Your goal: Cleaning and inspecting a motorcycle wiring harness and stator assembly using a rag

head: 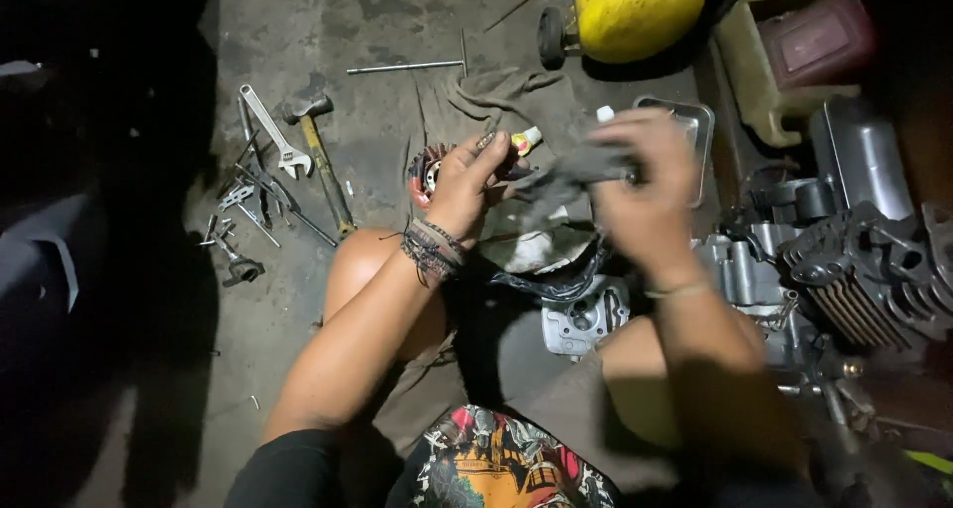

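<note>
The fingers [650, 136] of the right hand [645, 186] are curled tight around a dark grey, crumpled cloth rag [576, 171], pinching it near the thumb; the hand is blurred, so its finer grip cannot be told. The fingers of the left hand [462, 181] are bent around a small round metal part with red windings [429, 171], holding it from its right side, and the rag hangs just right of that part, between the two hands. Braided dark wristbands [429, 248] circle the left wrist, and a thin pale band [680, 290] circles the right wrist.

Everything else is placed from the round wound part. Directly below it, between the person's bare knees, sits a grey cast-metal engine casing [584, 319] with a black plastic bag [556, 275] just above it. Left of the part, on the stained concrete floor [298, 32], lie a wooden-handled hammer [320, 146], a silver adjustable wrench [273, 131] and a scatter of small dark hand tools [248, 205]. Above it lies a long thin metal rod with a cross handle [412, 66], beside a second grey cloth spread on the floor [516, 96]. Up and to the right stands a yellow rounded tank on a small black wheel [630, 10]. Right of the part is a shallow metal tray [690, 126], and well to the right a finned grey engine block [864, 270].
</note>
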